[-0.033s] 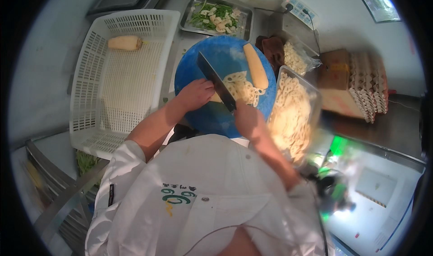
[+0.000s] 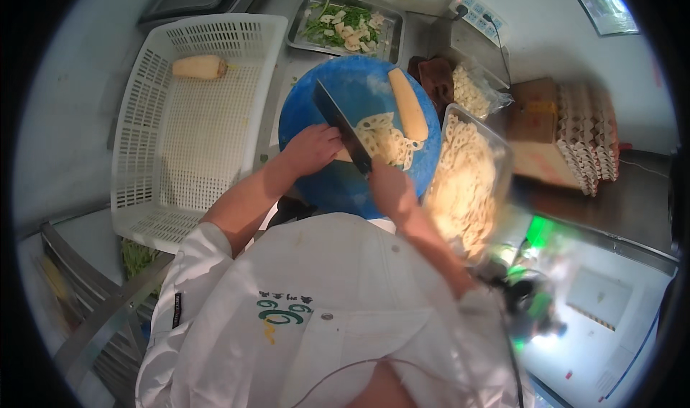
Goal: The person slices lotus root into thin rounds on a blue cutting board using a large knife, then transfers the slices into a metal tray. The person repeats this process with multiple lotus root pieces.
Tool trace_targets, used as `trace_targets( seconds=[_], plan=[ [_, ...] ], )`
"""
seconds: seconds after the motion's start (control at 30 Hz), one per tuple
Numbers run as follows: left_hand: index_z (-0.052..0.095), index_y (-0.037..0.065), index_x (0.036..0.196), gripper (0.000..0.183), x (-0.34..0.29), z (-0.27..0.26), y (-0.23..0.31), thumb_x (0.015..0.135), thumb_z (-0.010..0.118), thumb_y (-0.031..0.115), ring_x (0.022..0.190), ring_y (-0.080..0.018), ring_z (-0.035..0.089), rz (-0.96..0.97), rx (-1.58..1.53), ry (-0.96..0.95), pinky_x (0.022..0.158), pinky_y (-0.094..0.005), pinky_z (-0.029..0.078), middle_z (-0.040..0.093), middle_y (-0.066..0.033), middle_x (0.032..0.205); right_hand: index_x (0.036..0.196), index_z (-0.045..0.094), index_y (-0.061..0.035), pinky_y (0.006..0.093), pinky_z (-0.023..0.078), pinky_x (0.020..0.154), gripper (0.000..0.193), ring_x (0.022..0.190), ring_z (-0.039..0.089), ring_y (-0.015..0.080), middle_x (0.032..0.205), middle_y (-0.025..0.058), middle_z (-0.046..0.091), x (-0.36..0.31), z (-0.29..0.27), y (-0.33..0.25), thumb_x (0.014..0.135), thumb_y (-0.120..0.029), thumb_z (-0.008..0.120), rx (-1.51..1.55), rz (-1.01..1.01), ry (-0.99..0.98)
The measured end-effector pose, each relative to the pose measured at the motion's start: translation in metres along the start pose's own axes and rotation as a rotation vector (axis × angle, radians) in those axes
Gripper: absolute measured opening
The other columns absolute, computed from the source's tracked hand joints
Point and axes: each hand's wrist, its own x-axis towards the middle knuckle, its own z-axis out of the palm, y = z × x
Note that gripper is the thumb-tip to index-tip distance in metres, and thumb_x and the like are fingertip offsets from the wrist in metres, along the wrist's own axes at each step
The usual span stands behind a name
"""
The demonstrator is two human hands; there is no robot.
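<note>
Your right hand (image 2: pixel 392 189) is closed around the handle of the knife (image 2: pixel 336 113), its blade slanting toward the far left edge of the round blue board (image 2: pixel 298 110). Your left hand (image 2: pixel 313 149), fingers curled and partly closed, has hold of a pale lotus root piece (image 2: pixel 344 155) just left of the blade, near the board's middle. Holed slices (image 2: pixel 381 136) lie right of the blade, and 1 peeled root (image 2: pixel 408 106) rests along the board's right edge, with a clear tub (image 2: pixel 504 149) of more slices beyond it
</note>
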Motion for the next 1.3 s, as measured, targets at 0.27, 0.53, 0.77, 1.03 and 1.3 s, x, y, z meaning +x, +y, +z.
trace_targets(
  seconds=[0.27,0.53,0.77,1.03,1.3],
  plan=[
    [0.063,0.01,0.091,0.014,-0.016,0.0,0.0,0.078,0.068,0.008,0.092,-0.0285,0.059,-0.044,-0.056,-0.016,0.082,-0.0376,0.052,0.062,-0.0063,0.101,0.103,0.057,-0.0031,0.0523,0.055,0.077,0.013,0.087,0.07,0.0451,0.086,0.0255,0.071,-0.004,-0.037,-0.021,0.092,-0.01,0.053,0.019,0.022,-0.055],
    [0.062,0.009,0.098,0.022,-0.011,-0.002,-0.004,0.078,0.07,0.006,0.097,-0.0317,0.06,-0.091,-0.025,-0.036,0.084,-0.0392,0.052,0.061,-0.0092,0.109,0.103,0.055,-0.0042,0.0535,0.054,0.076,0.014,0.085,0.07,0.045,0.086,0.0254,0.071,0.013,0.012,-0.021,0.093,-0.014,0.055,0.037,0.05,-0.004],
    [0.061,0.01,0.106,0.033,-0.003,0.023,0.025,0.075,0.073,0.006,0.097,-0.0317,0.059,-0.209,-0.136,0.046,0.082,-0.0408,0.053,0.057,-0.0083,0.111,0.104,0.055,-0.004,0.055,0.053,0.073,0.02,0.084,0.068,0.0461,0.086,0.0256,0.07,-0.001,-0.004,0.027,0.096,-0.022,0.056,0.085,0.036,0.024],
    [0.063,0.009,0.1,0.03,0.011,0.049,0.041,0.073,0.076,0.007,0.096,-0.0324,0.062,-0.103,-0.164,0.159,0.084,-0.0412,0.054,0.061,-0.0104,0.11,0.103,0.053,-0.002,0.0568,0.052,0.07,0.02,0.08,0.067,0.0479,0.083,0.0268,0.069,-0.021,-0.008,0.048,0.096,-0.021,0.054,0.093,0.023,0.004],
    [0.064,0.006,0.088,0.015,0.024,0.048,0.031,0.075,0.069,0.006,0.093,-0.0299,0.06,0.083,-0.156,0.192,0.087,-0.0385,0.051,0.062,-0.0103,0.101,0.099,0.053,0.0,0.0562,0.052,0.068,0.018,0.079,0.066,0.049,0.081,0.0289,0.067,-0.027,-0.042,0.033,0.098,-0.018,0.051,0.094,0.065,-0.063]
  ],
)
